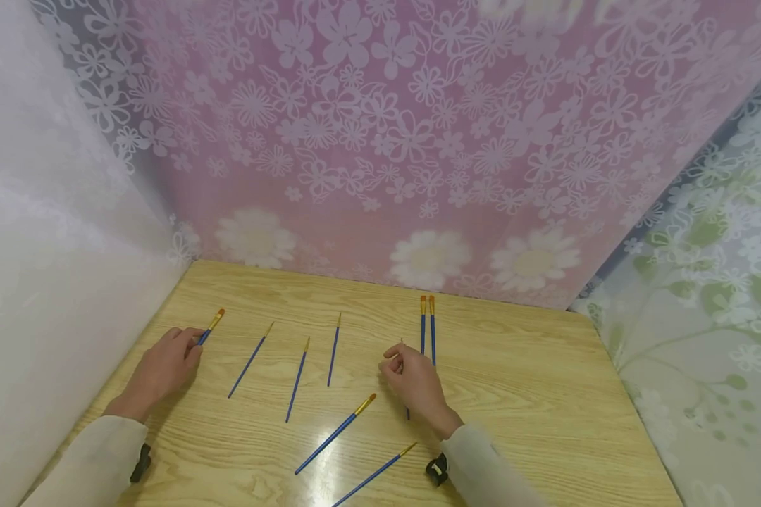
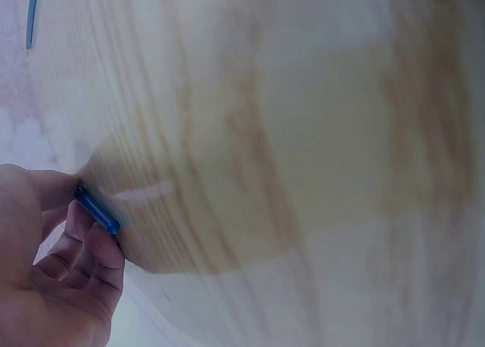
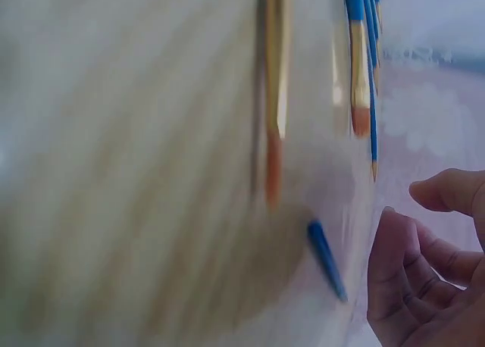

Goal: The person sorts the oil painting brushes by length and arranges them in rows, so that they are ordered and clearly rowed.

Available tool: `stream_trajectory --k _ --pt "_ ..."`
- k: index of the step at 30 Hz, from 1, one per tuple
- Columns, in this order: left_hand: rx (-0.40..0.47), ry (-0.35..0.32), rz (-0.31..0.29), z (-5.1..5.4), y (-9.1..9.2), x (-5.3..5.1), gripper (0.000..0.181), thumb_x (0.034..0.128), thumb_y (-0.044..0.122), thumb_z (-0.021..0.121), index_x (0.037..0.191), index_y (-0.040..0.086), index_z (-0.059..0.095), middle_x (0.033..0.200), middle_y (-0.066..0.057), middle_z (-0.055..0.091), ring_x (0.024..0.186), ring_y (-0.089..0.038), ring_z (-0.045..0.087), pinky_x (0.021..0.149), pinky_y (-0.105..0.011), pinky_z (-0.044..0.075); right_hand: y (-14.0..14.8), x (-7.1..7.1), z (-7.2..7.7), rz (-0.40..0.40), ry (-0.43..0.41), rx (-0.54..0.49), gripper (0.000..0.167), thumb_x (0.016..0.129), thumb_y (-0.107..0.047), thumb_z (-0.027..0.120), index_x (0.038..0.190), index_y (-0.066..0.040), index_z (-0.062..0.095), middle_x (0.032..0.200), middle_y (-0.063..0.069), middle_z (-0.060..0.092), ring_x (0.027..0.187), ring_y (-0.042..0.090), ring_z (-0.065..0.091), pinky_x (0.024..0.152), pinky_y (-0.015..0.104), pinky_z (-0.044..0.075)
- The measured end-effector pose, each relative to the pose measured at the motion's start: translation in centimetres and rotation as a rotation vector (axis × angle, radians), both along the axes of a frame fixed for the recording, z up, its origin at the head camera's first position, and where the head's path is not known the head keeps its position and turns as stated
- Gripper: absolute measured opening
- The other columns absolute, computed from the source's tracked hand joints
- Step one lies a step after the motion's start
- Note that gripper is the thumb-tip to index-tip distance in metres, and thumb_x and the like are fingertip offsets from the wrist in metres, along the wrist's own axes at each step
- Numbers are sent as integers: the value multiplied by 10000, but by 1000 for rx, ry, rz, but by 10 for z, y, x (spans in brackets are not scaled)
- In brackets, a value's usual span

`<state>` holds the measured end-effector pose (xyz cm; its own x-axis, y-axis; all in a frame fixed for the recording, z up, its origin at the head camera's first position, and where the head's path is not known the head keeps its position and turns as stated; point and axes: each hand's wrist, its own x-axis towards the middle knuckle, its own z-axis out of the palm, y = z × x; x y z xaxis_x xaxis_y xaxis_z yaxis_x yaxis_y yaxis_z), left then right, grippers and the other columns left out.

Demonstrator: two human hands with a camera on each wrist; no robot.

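Observation:
At the left of the head view, my left hand (image 1: 168, 370) pinches a blue paintbrush (image 1: 211, 328) with a flat orange tip; part of its handle (image 2: 98, 209) shows between thumb and fingers in the left wrist view. My right hand (image 1: 417, 386) hovers over a thin brush (image 1: 409, 414), which it mostly hides. The right wrist view shows that hand's thumb and forefinger (image 3: 392, 233) apart, with a blue handle end (image 3: 327, 260) lying beside them, not gripped. Two flat brushes (image 1: 423, 331) (image 1: 433, 338) lie side by side just beyond the right hand.
Three thin brushes (image 1: 251, 360) (image 1: 297, 380) (image 1: 334, 350) lie spaced apart between the hands on the wooden table (image 1: 514, 366). Nearer the front are a wider brush (image 1: 335, 434) and a pointed one (image 1: 375, 474). Flowered pink cloth (image 1: 355, 141) stands behind the table.

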<state>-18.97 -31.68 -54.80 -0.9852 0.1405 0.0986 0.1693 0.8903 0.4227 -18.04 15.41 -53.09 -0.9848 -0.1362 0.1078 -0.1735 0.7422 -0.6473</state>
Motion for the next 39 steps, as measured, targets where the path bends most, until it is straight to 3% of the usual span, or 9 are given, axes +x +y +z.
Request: stream_trajectory --k 7,16,27,39 --pt "9 -21 9 1 0 1 387 1116 110 580 1441 -101 578 1096 -233 637 879 -293 645 760 -538 566 -16 18 -2 61 -45 11 179 1006 -231 752 1127 -101 773 827 -77 654 709 53 565 603 228 455" --pt "10 -19 7 -2 -2 1 386 1114 112 580 1435 -102 582 1084 -227 633 858 -270 634 743 -522 563 -33 39 -4 171 -49 75 136 1004 -263 750 1067 -146 780 741 -146 633 638 -10 515 587 210 446" --pt "15 -12 14 -4 -2 0 382 1114 114 578 1432 -97 590 1098 -237 639 877 -293 649 744 -527 567 -50 66 2 284 -95 66 128 1006 -306 775 1008 -179 783 675 -184 638 566 -58 498 531 188 426" --pt "14 -13 9 -1 0 0 383 1114 108 577 1434 -103 584 1096 -236 637 874 -289 645 753 -534 566 -55 75 -2 332 -104 104 97 1000 -306 787 997 -210 802 673 -189 653 572 -82 508 538 169 433"
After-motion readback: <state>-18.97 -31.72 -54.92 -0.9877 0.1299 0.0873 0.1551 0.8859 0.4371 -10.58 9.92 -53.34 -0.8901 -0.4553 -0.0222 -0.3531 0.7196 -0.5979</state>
